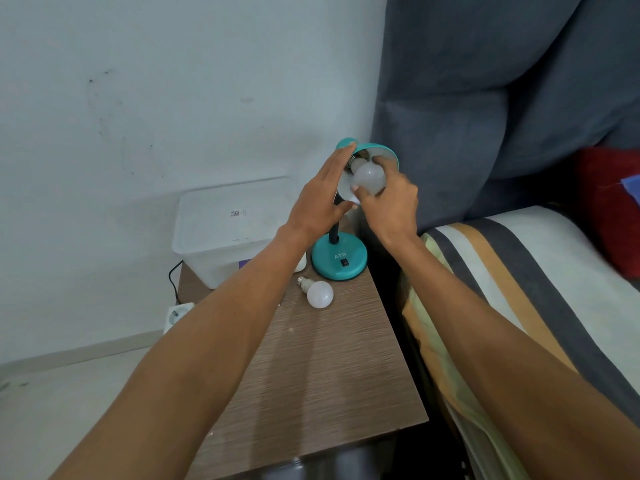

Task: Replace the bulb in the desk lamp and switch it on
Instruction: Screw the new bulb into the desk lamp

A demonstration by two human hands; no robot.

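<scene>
A teal desk lamp stands at the back of a wooden side table, its round base [338, 261] carrying a black switch [345, 262]. Its teal shade [382, 149] is tilted towards me. My left hand [320, 199] lies flat against the left side of the shade, fingers straight and holding it steady. My right hand [391, 202] grips a white bulb [370, 177] whose metal screw end sits at the socket inside the shade. A second white bulb [317, 292] lies on its side on the table in front of the base.
A white plastic box [221, 233] stands at the back left of the wooden table [322, 368]. A black cable and a white power strip [176, 315] lie on the floor to the left. A striped mattress [512, 282] and grey headboard border the right.
</scene>
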